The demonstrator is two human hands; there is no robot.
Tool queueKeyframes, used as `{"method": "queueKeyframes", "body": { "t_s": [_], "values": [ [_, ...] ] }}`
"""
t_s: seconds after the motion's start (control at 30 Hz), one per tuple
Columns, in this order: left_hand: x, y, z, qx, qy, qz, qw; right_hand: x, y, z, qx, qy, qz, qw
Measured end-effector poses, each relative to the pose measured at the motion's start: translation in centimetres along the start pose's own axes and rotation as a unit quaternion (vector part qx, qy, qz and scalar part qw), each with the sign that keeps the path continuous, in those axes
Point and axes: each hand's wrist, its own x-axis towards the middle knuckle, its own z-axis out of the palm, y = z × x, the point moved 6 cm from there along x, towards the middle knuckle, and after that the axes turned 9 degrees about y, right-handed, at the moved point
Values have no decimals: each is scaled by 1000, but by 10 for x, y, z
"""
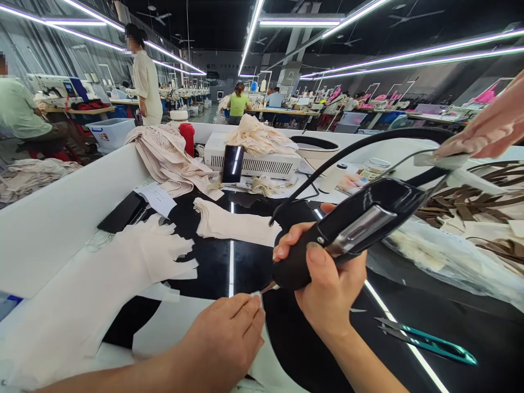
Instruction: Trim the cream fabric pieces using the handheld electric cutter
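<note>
My right hand (331, 284) is wrapped round a thick black corded hand tool (347, 229) with a silver lever along its side. The tool is tilted, its narrow tip down beside my left fingertips. My left hand (229, 327) has its fingers pressed together on the edge of a white fabric piece (176, 316) lying on the glossy black tabletop (213, 273). Whether the tip touches the fabric I cannot tell. Left of my hands lies a fanned stack of white fabric pieces (110, 278). A smaller folded white stack (237, 221) lies farther back.
Teal thread snips (429, 341) lie at the right. At the back stand a white vented box (254, 158) with cloth on top, a phone (232, 164) and a red container (186, 139). Another hand (483, 131) reaches in at upper right by the cord. Brown straps (470, 202) lie right.
</note>
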Motion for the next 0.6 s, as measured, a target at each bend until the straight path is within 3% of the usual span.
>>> {"method": "queueKeyframes", "body": {
  "t_s": [0.33, 0.6],
  "values": [
    [-8, 1, 9, 2, -41, 15, 999, -3, 3, 3, -18, 16, 16, 1000],
    [-6, 1, 6, 5, -14, 8, 1000, -3, 1, 4, -8, 24, 20, 999]
  ]
}}
